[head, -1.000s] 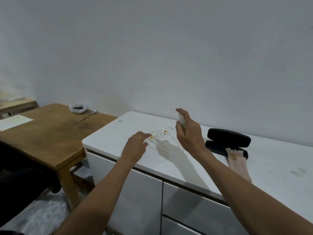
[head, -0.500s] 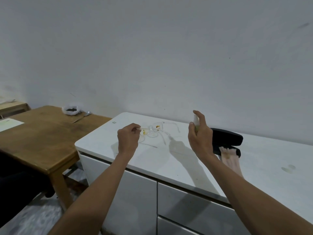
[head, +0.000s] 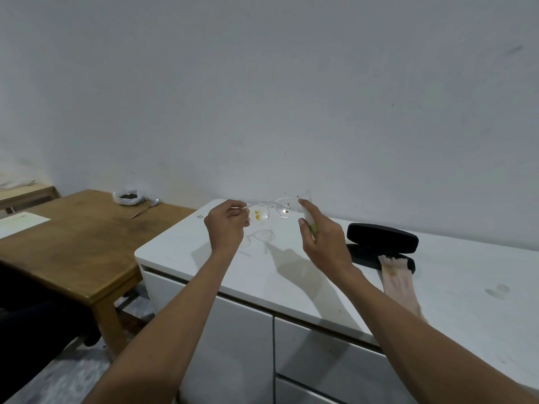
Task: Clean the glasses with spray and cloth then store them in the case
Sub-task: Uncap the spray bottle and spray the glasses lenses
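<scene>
The left hand pinches one temple arm of the clear-framed, yellow-spotted glasses, held in the air above the white cabinet top: light, thin and fragile, best held by the frame. The right hand grips a small pale spray bottle beside them.

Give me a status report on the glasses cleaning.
Left hand pinches the glasses by a temple, held above the cabinet top. Right hand grips the spray bottle, aimed at lenses. Case open, cloth beside it; nothing in the way.
</scene>
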The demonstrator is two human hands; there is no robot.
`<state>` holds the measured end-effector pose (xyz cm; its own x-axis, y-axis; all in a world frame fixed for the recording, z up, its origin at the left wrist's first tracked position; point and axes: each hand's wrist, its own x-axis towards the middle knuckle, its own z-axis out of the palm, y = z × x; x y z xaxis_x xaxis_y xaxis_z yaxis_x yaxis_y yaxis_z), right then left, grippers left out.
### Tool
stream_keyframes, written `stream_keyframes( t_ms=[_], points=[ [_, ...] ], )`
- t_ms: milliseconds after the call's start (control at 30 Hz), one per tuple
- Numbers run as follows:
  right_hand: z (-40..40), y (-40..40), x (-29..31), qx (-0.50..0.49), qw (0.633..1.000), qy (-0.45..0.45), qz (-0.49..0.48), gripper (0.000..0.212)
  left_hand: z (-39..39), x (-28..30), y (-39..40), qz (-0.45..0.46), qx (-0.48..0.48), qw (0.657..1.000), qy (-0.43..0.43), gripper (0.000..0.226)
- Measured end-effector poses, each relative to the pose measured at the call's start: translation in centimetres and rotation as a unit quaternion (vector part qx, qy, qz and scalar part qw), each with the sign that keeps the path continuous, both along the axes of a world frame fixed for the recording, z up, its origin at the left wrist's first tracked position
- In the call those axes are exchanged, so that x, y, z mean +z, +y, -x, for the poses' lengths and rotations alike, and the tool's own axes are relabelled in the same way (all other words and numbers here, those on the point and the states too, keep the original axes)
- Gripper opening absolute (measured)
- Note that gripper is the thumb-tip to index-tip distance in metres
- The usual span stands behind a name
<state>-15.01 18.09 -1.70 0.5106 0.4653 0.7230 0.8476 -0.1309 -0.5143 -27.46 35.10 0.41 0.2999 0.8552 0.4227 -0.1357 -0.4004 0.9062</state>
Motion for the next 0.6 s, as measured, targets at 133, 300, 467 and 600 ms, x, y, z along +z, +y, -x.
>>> stream_keyframes(
  t_ms=[133, 300, 467, 600],
  points=[
    [0.1, 0.7, 0.1, -0.018, 0.999, -0.036, 0.017, 0.048, 0.0, 0.5, 0.0, 0.006, -0.02, 1.0, -0.007, 0.009],
    [-0.1, 1.0, 0.2, -0.022, 0.999, -0.026, 0.008, 0.046, 0.0, 1.0, -0.3, 0.009, -0.026, 1.0, -0.013, 0.007],
    [0.2, 1.1, 0.6, -0.028, 0.999, -0.02, 0.004, 0.046, 0.0, 1.3, -0.2, 0.022, -0.038, 0.999, -0.023, 0.009],
    [0.1, 1.3, 0.9, -0.028, 0.999, -0.029, 0.0, 0.046, 0.1, 1.3, -0.1, 0.022, -0.039, 0.999, -0.023, 0.011]
  ],
)
